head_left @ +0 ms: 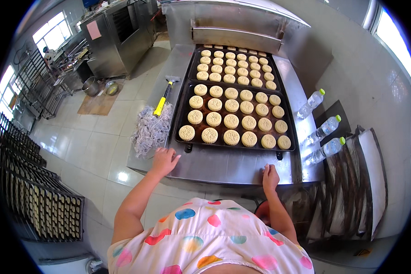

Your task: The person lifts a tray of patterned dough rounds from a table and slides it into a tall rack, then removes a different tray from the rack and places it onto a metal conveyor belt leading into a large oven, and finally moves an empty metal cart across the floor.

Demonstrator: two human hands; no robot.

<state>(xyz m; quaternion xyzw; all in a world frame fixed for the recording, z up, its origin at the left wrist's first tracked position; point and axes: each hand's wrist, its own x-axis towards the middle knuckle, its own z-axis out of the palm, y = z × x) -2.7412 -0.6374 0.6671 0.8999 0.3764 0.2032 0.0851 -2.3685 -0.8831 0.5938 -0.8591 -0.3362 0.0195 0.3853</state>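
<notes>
Two dark baking trays stand end to end on the steel counter. The near tray (239,145) and the far tray (194,73) carry rows of pale round mooncakes (231,106) with pressed patterns. My left hand (164,160) rests at the counter's left front, fingers apart, just below a tangled heap of whitish shredded netting or string (150,130). On that heap lies the yellow-and-black handle of a scraper (160,104). My right hand (270,177) is at the front edge, fingers curled in and nothing showing in them, below a small dark fitting (279,156).
Beyond the trays is a steel oven front (237,35). Three clear bottles with green caps (325,127) lean along the right side. Flat dark-edged boards (351,187) stand against the right wall. Racks of loaded trays (45,201) are at left; a metal pot (91,86) sits farther back.
</notes>
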